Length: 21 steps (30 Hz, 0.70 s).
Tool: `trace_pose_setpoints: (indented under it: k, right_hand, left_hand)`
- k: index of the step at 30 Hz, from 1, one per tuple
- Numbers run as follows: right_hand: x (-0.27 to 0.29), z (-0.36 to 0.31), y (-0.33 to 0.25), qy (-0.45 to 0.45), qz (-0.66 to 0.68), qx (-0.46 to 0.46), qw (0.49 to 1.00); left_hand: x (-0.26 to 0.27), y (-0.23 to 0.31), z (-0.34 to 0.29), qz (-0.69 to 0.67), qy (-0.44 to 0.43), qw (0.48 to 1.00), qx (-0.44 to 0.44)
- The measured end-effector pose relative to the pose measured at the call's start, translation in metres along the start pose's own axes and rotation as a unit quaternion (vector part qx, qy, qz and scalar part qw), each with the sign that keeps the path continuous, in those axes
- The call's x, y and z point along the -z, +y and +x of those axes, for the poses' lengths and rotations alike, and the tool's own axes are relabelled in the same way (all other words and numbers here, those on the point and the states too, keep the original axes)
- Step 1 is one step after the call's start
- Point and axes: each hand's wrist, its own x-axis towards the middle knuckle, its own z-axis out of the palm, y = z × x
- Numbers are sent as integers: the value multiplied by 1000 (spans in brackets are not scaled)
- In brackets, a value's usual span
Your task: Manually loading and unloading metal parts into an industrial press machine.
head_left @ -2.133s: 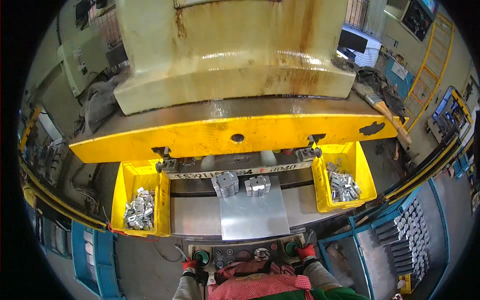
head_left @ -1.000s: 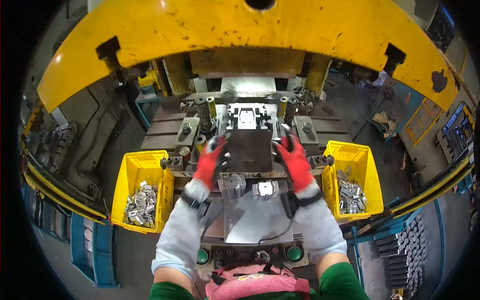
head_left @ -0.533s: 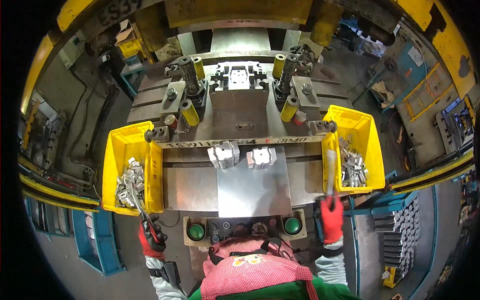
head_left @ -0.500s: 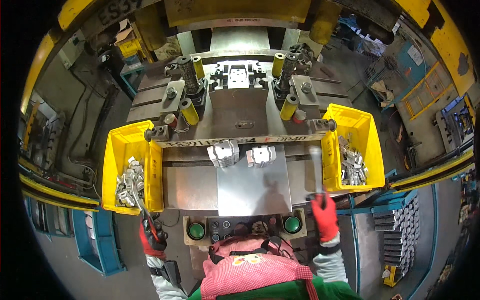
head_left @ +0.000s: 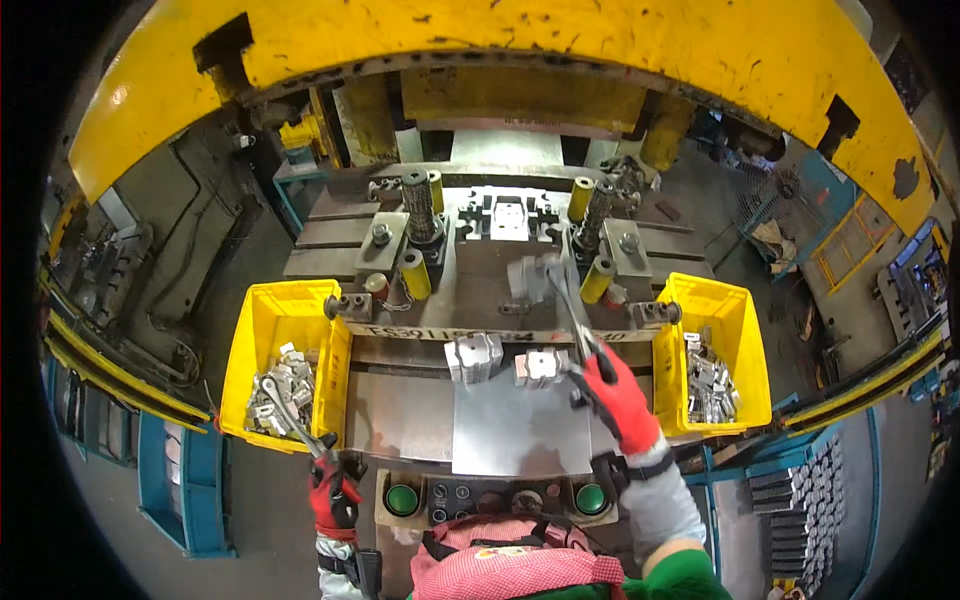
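My right hand (head_left: 618, 397), in a red and black glove, is closed round silver tongs (head_left: 572, 310) reaching over the front of the press die. A motion-blurred metal part (head_left: 532, 280) shows at their tip; whether it is gripped I cannot tell. Below sit two stacks of flat metal pieces, the left stack (head_left: 474, 358) and the right stack (head_left: 540, 367), on a metal sheet (head_left: 515, 430). My left hand (head_left: 336, 490) is closed round another pair of tongs (head_left: 290, 415), whose end lies over the small metal parts in the left yellow bin (head_left: 335, 390).
A pale metal piece (head_left: 509, 217) rests in the die (head_left: 480, 262), between upright guide posts (head_left: 420, 205). The right yellow bin (head_left: 757, 370) holds more parts. Two green buttons (head_left: 402, 499) flank the control panel near me. Overhead spans the yellow press frame (head_left: 500, 25).
My right hand has swung left and forward from beside the right bin, bringing its tongs over the die's front. The left hand stays by the left bin. The whole view has shifted.
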Motion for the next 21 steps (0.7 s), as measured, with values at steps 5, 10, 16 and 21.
trace_pose_setpoints:
  k: [5,10,16,21]
  right_hand:
    - [-1,131,10,86,-138,78,984]
    - [-32,173,13,108,-218,9,970]
    - [-33,177,25,83,-296,7,952]
    - [-15,110,0,151,-158,101,971]
  left_hand:
    - [-23,-10,12,-110,-3,993,49]
    - [4,-18,-5,-73,89,992,54]
    - [13,-20,-15,-79,114,988,68]
    - [80,-69,-1,15,264,963,-57]
